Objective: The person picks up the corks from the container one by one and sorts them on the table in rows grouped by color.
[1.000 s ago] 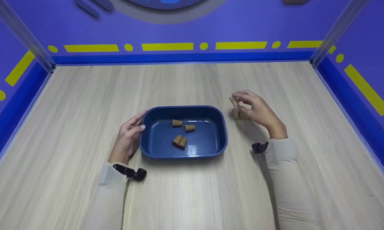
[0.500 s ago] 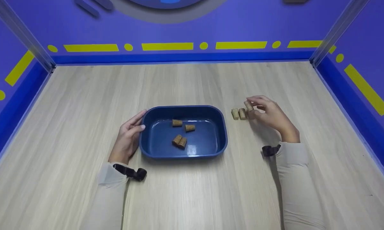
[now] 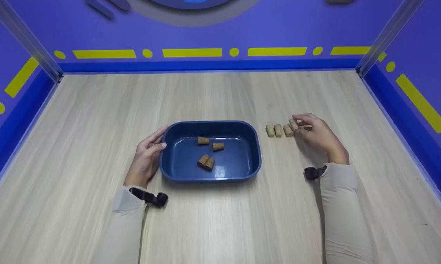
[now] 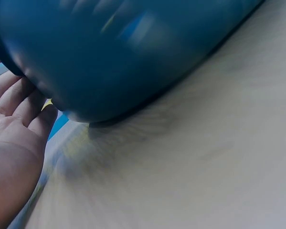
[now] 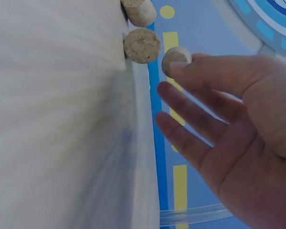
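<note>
A dark blue rectangular container [image 3: 210, 177] holds several cork stoppers [image 3: 218, 146]. My left hand [image 3: 144, 159] holds the container's left side, thumb at the rim and fingers along the outer wall; in the left wrist view those fingers [image 4: 21, 98] reach up below the rim. To the right of the container, my right hand [image 3: 317, 134] pinches a cork stopper [image 3: 293, 124] between thumb and fingertips, just above the table. Left of it, a pale cork [image 3: 288, 130] lies beside two others, [image 3: 270, 131] in a row. The right wrist view shows the held cork [image 5: 175, 59] apart from its neighbour [image 5: 142, 45].
The light wood table [image 3: 213, 223] is bounded by a purple back wall [image 3: 191, 36] with yellow marks and by side walls. A black camera strap [image 3: 150, 197] is on the left wrist, another [image 3: 315, 172] on the right.
My right hand has moved right along the row of corks, with a cork pinched in it. More corks on the table have come into sight. My left hand and the container have stayed put.
</note>
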The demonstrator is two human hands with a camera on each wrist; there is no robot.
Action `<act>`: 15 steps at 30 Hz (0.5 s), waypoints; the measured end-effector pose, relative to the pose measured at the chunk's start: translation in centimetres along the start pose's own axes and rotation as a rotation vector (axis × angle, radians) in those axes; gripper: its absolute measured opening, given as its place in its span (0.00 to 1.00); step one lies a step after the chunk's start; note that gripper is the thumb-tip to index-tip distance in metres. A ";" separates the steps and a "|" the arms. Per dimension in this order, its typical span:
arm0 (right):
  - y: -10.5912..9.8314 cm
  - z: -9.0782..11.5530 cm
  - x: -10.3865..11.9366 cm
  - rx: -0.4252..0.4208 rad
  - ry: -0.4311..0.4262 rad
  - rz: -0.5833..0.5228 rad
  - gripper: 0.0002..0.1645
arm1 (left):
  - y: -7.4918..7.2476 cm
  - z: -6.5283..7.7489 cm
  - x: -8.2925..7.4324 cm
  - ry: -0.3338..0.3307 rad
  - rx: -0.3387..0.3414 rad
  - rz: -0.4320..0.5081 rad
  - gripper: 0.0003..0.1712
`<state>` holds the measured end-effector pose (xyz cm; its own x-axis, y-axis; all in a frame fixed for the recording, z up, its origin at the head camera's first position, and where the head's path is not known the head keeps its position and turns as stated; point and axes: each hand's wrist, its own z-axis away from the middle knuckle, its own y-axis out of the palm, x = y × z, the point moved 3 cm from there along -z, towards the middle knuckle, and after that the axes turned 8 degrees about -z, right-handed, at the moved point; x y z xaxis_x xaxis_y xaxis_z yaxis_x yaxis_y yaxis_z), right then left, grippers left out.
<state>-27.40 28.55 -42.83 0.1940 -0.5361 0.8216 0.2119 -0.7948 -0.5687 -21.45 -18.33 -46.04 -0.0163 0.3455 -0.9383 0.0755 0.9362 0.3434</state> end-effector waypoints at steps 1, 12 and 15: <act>0.0 0.1 -0.1 0.001 0.010 0.009 0.28 | 0.0 0.0 0.0 0.001 0.001 0.000 0.33; -0.1 0.4 -0.7 0.047 0.114 0.062 0.29 | -0.1 0.0 0.1 -0.020 0.007 -0.015 0.34; -0.1 0.5 -0.7 0.054 0.132 0.068 0.29 | 0.0 0.0 0.0 -0.016 0.007 -0.006 0.33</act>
<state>-27.08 29.15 -43.34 0.0828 -0.6236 0.7774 0.2547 -0.7409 -0.6215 -21.46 -18.35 -46.09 -0.0011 0.3388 -0.9409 0.0820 0.9377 0.3376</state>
